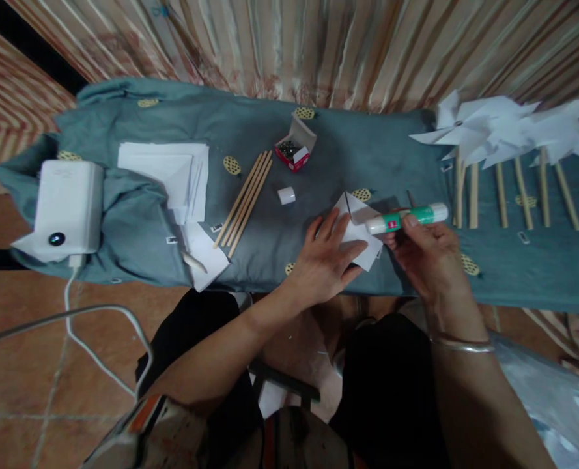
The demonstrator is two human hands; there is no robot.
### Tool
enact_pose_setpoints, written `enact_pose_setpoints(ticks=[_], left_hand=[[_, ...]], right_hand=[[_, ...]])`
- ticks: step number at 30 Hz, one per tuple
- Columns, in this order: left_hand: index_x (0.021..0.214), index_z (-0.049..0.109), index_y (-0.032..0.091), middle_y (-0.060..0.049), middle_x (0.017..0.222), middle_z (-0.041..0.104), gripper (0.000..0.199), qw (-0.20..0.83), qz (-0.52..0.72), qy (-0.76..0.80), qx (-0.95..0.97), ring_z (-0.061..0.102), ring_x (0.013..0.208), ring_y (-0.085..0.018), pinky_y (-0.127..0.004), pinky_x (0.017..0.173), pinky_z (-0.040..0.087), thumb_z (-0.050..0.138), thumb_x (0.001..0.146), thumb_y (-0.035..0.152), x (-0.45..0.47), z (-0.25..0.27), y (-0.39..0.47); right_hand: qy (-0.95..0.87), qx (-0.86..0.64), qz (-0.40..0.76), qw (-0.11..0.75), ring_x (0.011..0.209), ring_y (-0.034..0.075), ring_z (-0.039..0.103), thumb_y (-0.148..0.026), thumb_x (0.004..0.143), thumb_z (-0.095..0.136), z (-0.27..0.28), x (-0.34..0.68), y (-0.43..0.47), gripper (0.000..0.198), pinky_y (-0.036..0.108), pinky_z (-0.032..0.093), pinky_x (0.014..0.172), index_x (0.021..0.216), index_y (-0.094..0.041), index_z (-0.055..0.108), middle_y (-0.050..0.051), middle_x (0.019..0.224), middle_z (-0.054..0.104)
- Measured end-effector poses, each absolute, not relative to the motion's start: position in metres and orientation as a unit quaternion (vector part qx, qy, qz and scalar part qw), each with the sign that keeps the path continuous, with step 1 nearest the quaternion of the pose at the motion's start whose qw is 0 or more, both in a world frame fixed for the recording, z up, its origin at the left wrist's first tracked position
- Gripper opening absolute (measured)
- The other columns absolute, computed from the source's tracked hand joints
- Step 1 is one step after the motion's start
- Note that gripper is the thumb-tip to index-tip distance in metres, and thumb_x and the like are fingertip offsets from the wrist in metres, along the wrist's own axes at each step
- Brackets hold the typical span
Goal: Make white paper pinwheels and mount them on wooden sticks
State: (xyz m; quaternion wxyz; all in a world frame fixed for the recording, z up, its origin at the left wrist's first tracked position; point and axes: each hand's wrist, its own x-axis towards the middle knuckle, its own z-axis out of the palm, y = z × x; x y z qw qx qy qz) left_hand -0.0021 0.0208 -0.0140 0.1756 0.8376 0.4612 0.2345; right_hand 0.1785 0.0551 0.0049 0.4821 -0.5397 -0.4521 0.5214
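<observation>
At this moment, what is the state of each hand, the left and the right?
Left hand: open, fingers spread on the paper.
Right hand: closed, holding the glue stick.

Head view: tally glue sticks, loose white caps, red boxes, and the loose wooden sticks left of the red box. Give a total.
Glue stick: 1
Loose white cap: 1
Red box: 1
Loose wooden sticks: 4
Total: 7

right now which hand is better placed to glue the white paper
Probably the right hand: it holds the glue stick by the paper; the left hand lies on that paper.
</observation>
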Motion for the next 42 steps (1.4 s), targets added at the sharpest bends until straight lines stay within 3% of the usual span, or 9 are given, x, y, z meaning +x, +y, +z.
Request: enact_pose_setpoints(ticks=[8, 14, 19, 22, 27, 34, 42], left_hand=[[0.132, 0.051, 0.020, -0.018, 0.148, 0.039, 0.049, 0.169, 0.269, 0.443, 0.838, 0.023, 0.144, -0.034, -0.061, 0.110, 0.026, 0.057, 0.087, 0.040, -0.007, -0.018, 0.022], [0.127, 0.053, 0.018, -0.014, 0.132, 0.054, 0.040, 0.127, 0.330, 0.473, 0.807, 0.045, 0.129, -0.027, -0.049, 0.107, 0.036, 0.047, 0.093, 0.038, -0.033, -0.001, 0.031], [0.133, 0.046, 0.018, -0.015, 0.133, 0.051, 0.049, 0.069, 0.364, 0.581, 0.724, 0.045, 0.126, -0.029, -0.049, 0.108, 0.035, 0.056, 0.088, 0.034, -0.069, 0.004, 0.050], [0.127, 0.052, 0.015, -0.015, 0.129, 0.055, 0.046, 0.074, 0.339, 0.606, 0.715, 0.049, 0.122, -0.031, -0.051, 0.106, 0.037, 0.059, 0.085, 0.029, -0.083, -0.003, 0.059], [0.109, 0.065, 0.015, -0.012, 0.110, 0.066, 0.028, 0.130, 0.334, 0.623, 0.696, 0.059, 0.107, -0.027, -0.047, 0.099, 0.044, 0.060, 0.081, 0.018, -0.083, -0.006, 0.067], [0.107, 0.068, 0.017, -0.008, 0.107, 0.070, 0.028, 0.367, 0.439, 0.526, 0.629, 0.066, 0.095, -0.019, -0.035, 0.087, 0.053, 0.066, 0.080, 0.023, -0.050, 0.000, 0.051], [0.107, 0.067, 0.016, -0.009, 0.110, 0.066, 0.028, 0.411, 0.443, 0.476, 0.639, 0.065, 0.096, -0.017, -0.032, 0.086, 0.055, 0.065, 0.081, 0.026, -0.027, -0.001, 0.041]], right_hand=[[-0.371, -0.476, 0.613, 0.510, 0.068, 0.011, 0.066, -0.043, 0.079, 0.070, 0.007, 0.184, 0.048, 0.017, 0.025, 0.058, 0.068, 0.083, -0.026, 0.068, -0.003, 0.080, 0.071], [-0.327, -0.462, 0.634, 0.527, 0.064, 0.012, 0.067, -0.044, 0.077, 0.072, 0.008, 0.185, 0.042, 0.020, 0.025, 0.060, 0.065, 0.080, -0.025, 0.068, -0.003, 0.074, 0.072], [-0.314, -0.460, 0.636, 0.534, 0.065, 0.014, 0.069, -0.047, 0.079, 0.067, 0.008, 0.188, 0.042, 0.022, 0.028, 0.061, 0.063, 0.079, -0.025, 0.068, 0.000, 0.080, 0.075], [-0.308, -0.459, 0.635, 0.540, 0.069, 0.014, 0.070, -0.043, 0.078, 0.070, 0.009, 0.185, 0.042, 0.019, 0.026, 0.061, 0.065, 0.079, -0.025, 0.069, 0.000, 0.082, 0.076], [-0.282, -0.454, 0.652, 0.538, 0.065, 0.007, 0.068, -0.039, 0.070, 0.079, 0.013, 0.181, 0.038, 0.022, 0.014, 0.058, 0.067, 0.081, -0.022, 0.072, -0.002, 0.077, 0.074], [-0.260, -0.464, 0.653, 0.539, 0.061, 0.011, 0.070, -0.037, 0.065, 0.083, 0.014, 0.180, 0.034, 0.025, 0.020, 0.060, 0.062, 0.078, -0.021, 0.070, -0.001, 0.072, 0.074], [-0.285, -0.465, 0.651, 0.528, 0.065, 0.009, 0.071, -0.035, 0.064, 0.084, 0.016, 0.175, 0.032, 0.026, 0.016, 0.059, 0.065, 0.083, -0.022, 0.071, -0.003, 0.076, 0.075]])
